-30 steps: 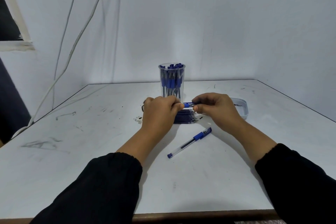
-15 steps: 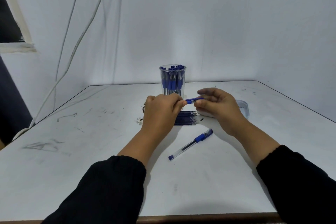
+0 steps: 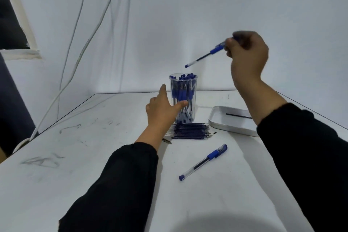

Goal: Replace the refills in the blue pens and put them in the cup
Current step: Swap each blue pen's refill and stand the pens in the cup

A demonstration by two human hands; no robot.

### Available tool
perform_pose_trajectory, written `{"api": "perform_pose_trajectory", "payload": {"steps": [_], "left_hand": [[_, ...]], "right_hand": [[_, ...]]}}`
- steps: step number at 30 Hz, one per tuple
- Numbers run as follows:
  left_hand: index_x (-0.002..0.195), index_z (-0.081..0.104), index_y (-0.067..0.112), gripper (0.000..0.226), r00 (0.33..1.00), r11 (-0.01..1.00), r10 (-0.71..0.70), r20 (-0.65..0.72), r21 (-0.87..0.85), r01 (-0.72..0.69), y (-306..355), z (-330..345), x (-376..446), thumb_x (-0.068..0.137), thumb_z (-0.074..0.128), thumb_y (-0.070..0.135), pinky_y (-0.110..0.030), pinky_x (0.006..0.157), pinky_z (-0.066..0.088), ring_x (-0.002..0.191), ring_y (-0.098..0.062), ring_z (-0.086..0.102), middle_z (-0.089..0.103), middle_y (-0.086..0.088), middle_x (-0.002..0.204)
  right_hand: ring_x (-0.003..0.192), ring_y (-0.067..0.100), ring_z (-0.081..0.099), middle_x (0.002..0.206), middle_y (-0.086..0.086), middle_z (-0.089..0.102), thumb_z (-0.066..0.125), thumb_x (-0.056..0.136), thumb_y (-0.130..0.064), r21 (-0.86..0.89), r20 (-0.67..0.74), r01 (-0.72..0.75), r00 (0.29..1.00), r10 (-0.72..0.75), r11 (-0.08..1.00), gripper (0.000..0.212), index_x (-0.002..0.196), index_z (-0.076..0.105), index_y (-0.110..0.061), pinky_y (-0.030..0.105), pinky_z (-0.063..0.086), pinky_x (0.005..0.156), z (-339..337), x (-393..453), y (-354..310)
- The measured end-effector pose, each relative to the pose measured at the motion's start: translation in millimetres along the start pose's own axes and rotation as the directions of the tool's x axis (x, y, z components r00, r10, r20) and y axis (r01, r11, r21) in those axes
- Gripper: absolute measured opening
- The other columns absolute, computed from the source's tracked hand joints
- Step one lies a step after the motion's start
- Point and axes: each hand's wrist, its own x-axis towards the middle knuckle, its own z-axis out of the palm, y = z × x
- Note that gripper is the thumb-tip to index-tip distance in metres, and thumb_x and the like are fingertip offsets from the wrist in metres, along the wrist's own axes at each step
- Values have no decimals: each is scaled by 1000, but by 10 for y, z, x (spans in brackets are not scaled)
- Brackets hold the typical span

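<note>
Nearest, two black knit sleeves (image 3: 116, 190) reaching forward over a white table (image 3: 56, 184), matte and scuffed with grey pencil-like marks. On the tabletop between the arms, a spare pen (image 3: 203, 162): slim clear barrel, blue cap end and blue rubbery grip, lying slantwise, touched by nothing.

Further in, a flat row of refills (image 3: 191, 131), thin dark blue rods laid side by side, just in front of the cup. To their right, a shallow white tray (image 3: 218, 124) with rounded corners and one dark refill inside, partly hidden behind the right forearm.

Left hand (image 3: 162, 109) spread open, fingers straight, thumb raised, fingertips laid against the side of the cup (image 3: 183, 98); not curled around it. Cup clear plastic, tall and slightly tapered, standing upright on the table and packed with blue-capped pens.

Right hand (image 3: 248, 52) raised high, above and to the right of the cup, fingers curled tight and pinching the upper end of a blue pen (image 3: 206, 55). Pen tilted, lower blue end pointing down-left toward the cup mouth, well clear of the rim, somewhat blurred.

Farthest, a plain white wall (image 3: 207, 15) with pale cables (image 3: 82, 47) hanging down at left beside a dark window opening.
</note>
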Motion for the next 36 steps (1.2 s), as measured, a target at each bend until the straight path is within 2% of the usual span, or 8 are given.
{"api": "perform_pose_trajectory", "payload": {"steps": [6,11,19,21,23,28,31,36], "left_hand": [[148,10,27,93,995,1000,16,96,12,-17,-47,127,59,79,65,55,-40,101,27,121,-28,50,57,-4,130],[147,9,30,87,996,1000,22,82,7,-22,-52,161,58,83,64,51,-41,102,27,119,-28,53,58,-2,129],[149,6,28,91,997,999,14,80,37,-17,-82,180,70,82,62,55,-42,101,30,118,-27,53,59,-4,127],[149,6,27,91,996,999,16,84,42,-19,-86,186,73,82,62,55,-42,100,30,118,-27,53,59,-4,128],[148,7,28,90,995,999,18,96,40,-22,-93,186,72,82,61,55,-42,99,30,119,-27,53,59,-4,128],[149,8,23,83,992,997,-22,122,79,12,-111,118,39,87,50,60,-43,99,29,122,-28,49,56,-7,131],[148,19,19,72,993,991,-56,108,125,43,-79,-13,-15,92,38,60,-44,98,32,121,-31,48,55,-9,131],[129,50,20,43,999,999,47,0,-25,-47,91,-254,-208,95,44,45,-39,93,44,110,-21,55,61,1,120]], "right_hand": [[69,8,64,84,0,69,66,81,-7,-275,309,127,950,-38,953,18,98,73,-9,27,55,81,497,181,-43],[99,20,66,108,8,70,66,87,-10,-496,539,243,839,76,834,22,109,72,-7,30,49,96,691,29,41],[94,22,59,93,-2,70,49,94,-53,-712,599,357,758,258,605,40,84,72,-22,37,44,89,642,-227,297],[87,22,52,72,-10,59,45,95,-56,-707,600,361,761,246,609,44,63,59,-29,39,41,88,608,-246,359],[87,22,53,70,-9,57,41,94,-59,-701,619,371,740,262,610,46,64,60,-31,40,41,86,574,-274,377],[122,22,49,121,-2,61,37,97,-58,-633,662,357,710,240,687,44,123,62,-33,48,37,102,445,-369,370],[122,13,49,130,-4,58,48,98,-44,-505,611,272,783,116,819,40,129,60,-23,35,37,104,234,-466,319],[98,-3,55,108,-18,62,54,96,-36,-421,548,142,827,127,896,19,109,67,-31,18,42,81,-351,-749,334]]}}
